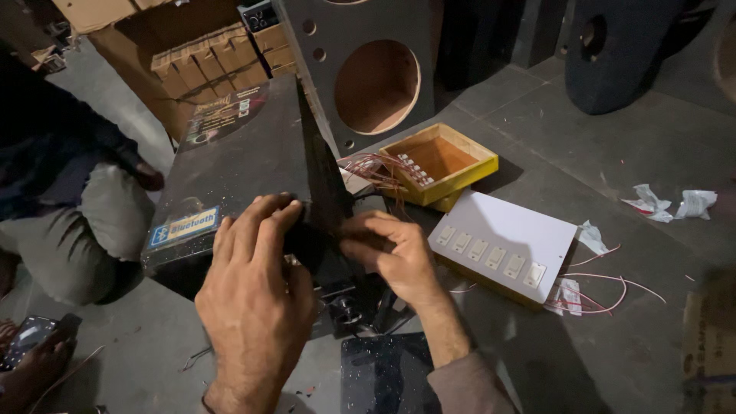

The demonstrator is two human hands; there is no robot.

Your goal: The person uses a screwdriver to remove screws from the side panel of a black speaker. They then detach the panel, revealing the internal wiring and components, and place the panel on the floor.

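My left hand (257, 295) rests its fingertips on the near edge of a black glossy speaker cabinet (230, 165) lying on the floor. My right hand (395, 257) pinches a dark part at the cabinet's near corner, next to a thin black panel (326, 184) that stands on edge. Below my hands sit small metal fittings (349, 310) and a flat black glossy plate (383, 376). Both hands are closed around the cabinet's edge parts; what sits between the fingers is hidden.
A yellow open box (468, 165) with red and white wires (376, 165) lies behind a white switch board (502, 245). A grey speaker baffle with round holes (368, 69) leans behind. Cardboard boxes (207, 65) stand at back left. Another person's leg (92, 230) sits left.
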